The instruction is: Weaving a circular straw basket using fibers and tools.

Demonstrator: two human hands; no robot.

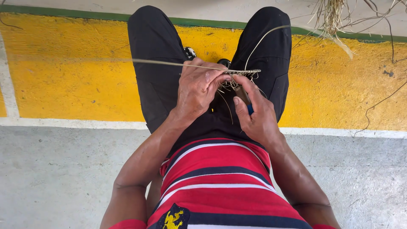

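A small woven piece of pale fibre [241, 74] is held between the two hands above the lap, in front of the black trousers [157, 76] of the seated person. The left hand [197, 89] is closed over the left end of the woven piece, its fingers curled round it and its grip tight on the work, while a long thin strand [161, 62] runs out from under that hand towards the left, across the thigh. The right hand [254, 112] lies just beside and slightly below the left one; its grip is closed round a small tool with a brown shaft and a blue handle [245, 98], with the thumb laid along the shaft and the tip of the tool touching the underside of the woven piece. Loose fibre ends hang down from the woven piece between the two hands, and another strand curves up from it over the right thigh. A red shirt with white and dark stripes [220, 182] is seen at the bottom edge. Under the legs the floor is painted as a yellow band [68, 72] with a white line along its near edge and grey concrete [51, 178] nearer still. A bundle of dry fibre [335, 17] lies at the far right corner of the floor
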